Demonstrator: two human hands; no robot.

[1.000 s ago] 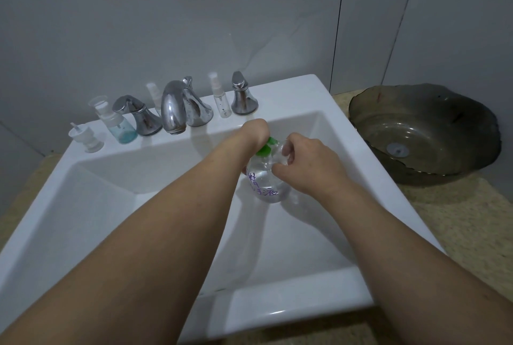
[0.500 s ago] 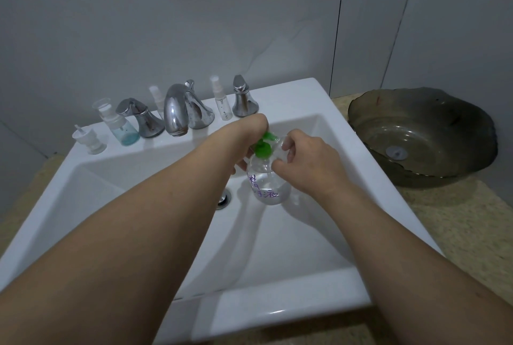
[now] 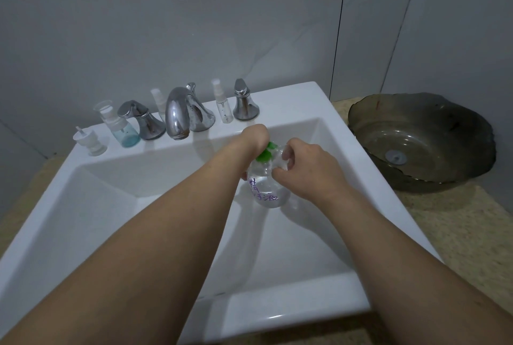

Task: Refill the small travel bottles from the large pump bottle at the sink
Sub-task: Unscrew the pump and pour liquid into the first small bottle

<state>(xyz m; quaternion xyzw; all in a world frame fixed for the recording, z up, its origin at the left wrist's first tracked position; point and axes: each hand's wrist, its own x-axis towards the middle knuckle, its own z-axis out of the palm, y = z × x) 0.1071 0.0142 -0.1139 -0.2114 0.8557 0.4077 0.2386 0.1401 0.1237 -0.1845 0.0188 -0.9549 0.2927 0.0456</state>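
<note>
A large clear pump bottle [image 3: 268, 193] with purple writing and a green pump head [image 3: 266, 153] hangs over the white sink [image 3: 302, 100], right of the middle. My left hand [image 3: 254, 138] bends down over the pump head and grips the bottle's top. My right hand [image 3: 304, 168] pinches a small clear bottle [image 3: 283, 158] against the pump's spout. On the sink's back ledge stand a slim spray bottle [image 3: 224, 107], a second spray bottle [image 3: 157, 102] half hidden behind the faucet, and a bottle with blue liquid [image 3: 123, 131].
A chrome faucet [image 3: 179, 114] with two handles [image 3: 145, 122] [image 3: 244, 104] stands on the back ledge. A loose white pump top [image 3: 89, 141] sits at its left end. A dark glass bowl [image 3: 416, 139] rests on the beige counter to the right. A grey wall rises close behind.
Both hands stay on the pump bottle in nearly the same spot. My left forearm has shifted a little and now covers the drain that showed half a second ago.
</note>
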